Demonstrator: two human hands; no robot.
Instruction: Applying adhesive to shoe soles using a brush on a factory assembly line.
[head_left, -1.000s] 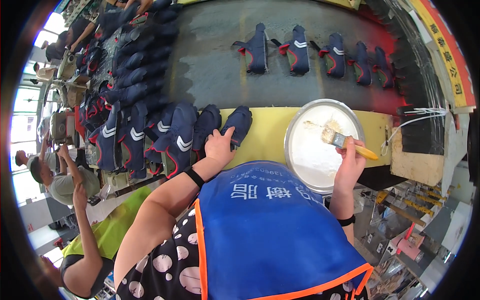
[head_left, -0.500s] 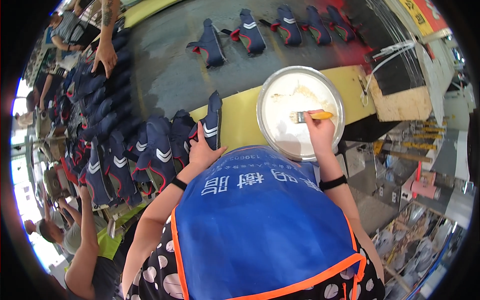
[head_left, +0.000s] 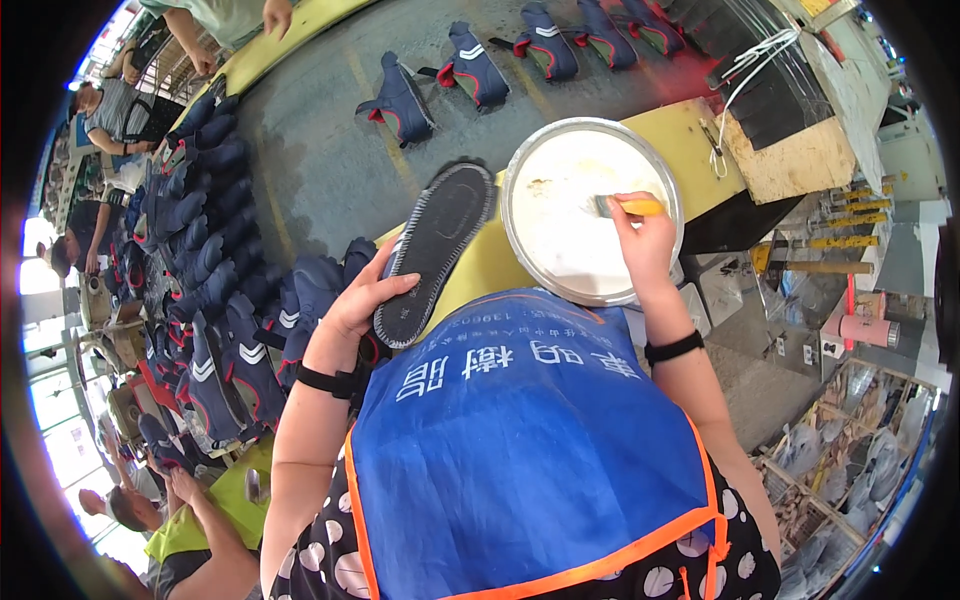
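**Shoe (head_left: 438,250) held sole-up in the left hand (head_left: 362,300), brush (head_left: 641,207) held over the basin (head_left: 512,215)**

The shoe is gripped by the left hand's fingers: the thumb is laid on the black sole, and the others are closed behind the side, partly hidden. The sole, edged with pale stitching, is turned toward the camera, and its far end is pointed up and to the right. The shoe is held above the yellow tabletop (head_left: 685,150), just left of the basin; whether the tabletop is touched by it cannot be told.

The brush's yellow handle is gripped by the closed fingers of the right hand (head_left: 648,250). The bristles are pointed left over the white liquid (head_left: 570,195); whether they are dipped cannot be told.

The round, metal-rimmed basin is set on the tabletop. Beyond it, 5 navy shoes (head_left: 477,70) with red trim are laid in a row on a grey surface (head_left: 330,150). At left, many more shoes (head_left: 207,370) are packed closely, some marked with white chevrons. A blue apron (head_left: 530,430) with orange edging is worn, along with 2 black wristbands (head_left: 675,347). At lower left, a yellow-green vest (head_left: 240,505) is worn by a co-worker. At right, a white cord (head_left: 735,95) is seen near a wooden board (head_left: 785,150).
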